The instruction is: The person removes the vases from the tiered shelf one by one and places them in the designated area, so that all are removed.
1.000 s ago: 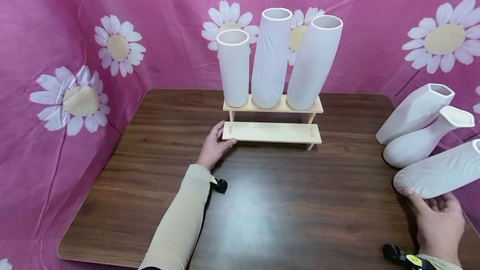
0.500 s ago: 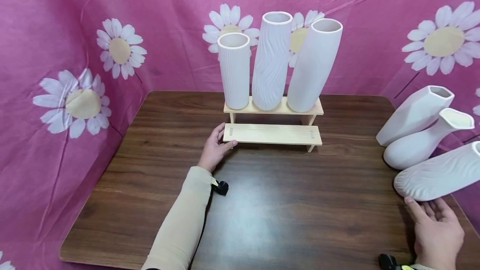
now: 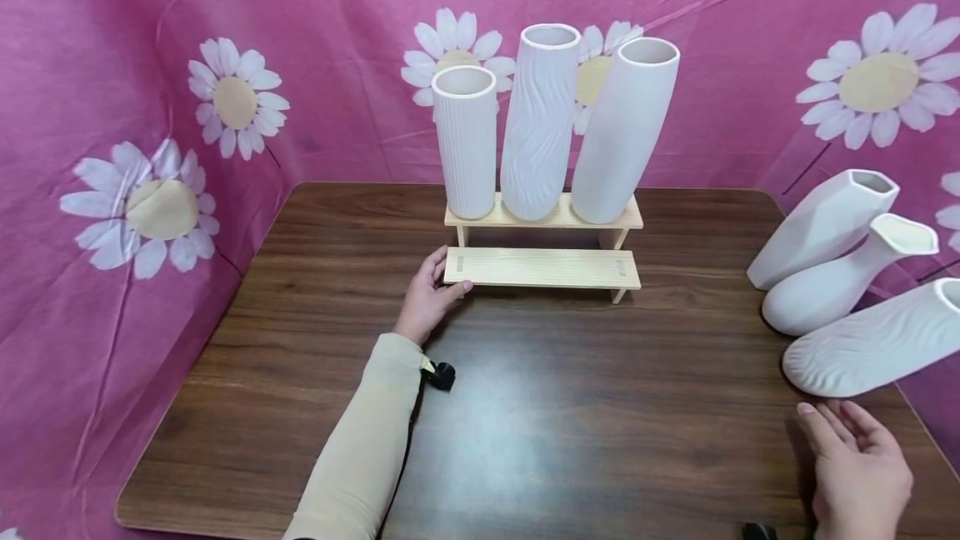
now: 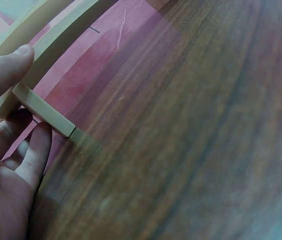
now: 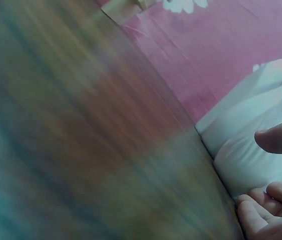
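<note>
A pale two-tier wooden stand (image 3: pixel 543 267) sits toward the back of the table. My left hand (image 3: pixel 429 294) grips the left end of its lower shelf, thumb at the front edge and fingers behind and below, as the left wrist view also shows. Along the upper shelf are a ribbed white vase (image 3: pixel 467 144), a tall wavy one (image 3: pixel 542 123) and a smooth one (image 3: pixel 624 136). At the right, my right hand (image 3: pixel 858 461) holds nothing, its fingers loosely bent just in front of a wavy-textured white vase (image 3: pixel 870 348). That vase fills much of the right wrist view behind the thumb.
Beyond the wavy vase on the right are a round-bellied white vase (image 3: pixel 825 294) with a flared neck and an angular white vase (image 3: pixel 821 232). They line the right edge of the brown wooden table (image 3: pixel 600 423). A pink cloth (image 3: pixel 352 40) with daisies hangs behind.
My right hand has let go of the wavy vase on the right and drawn back toward me. The left hand keeps its grip on the stand.
</note>
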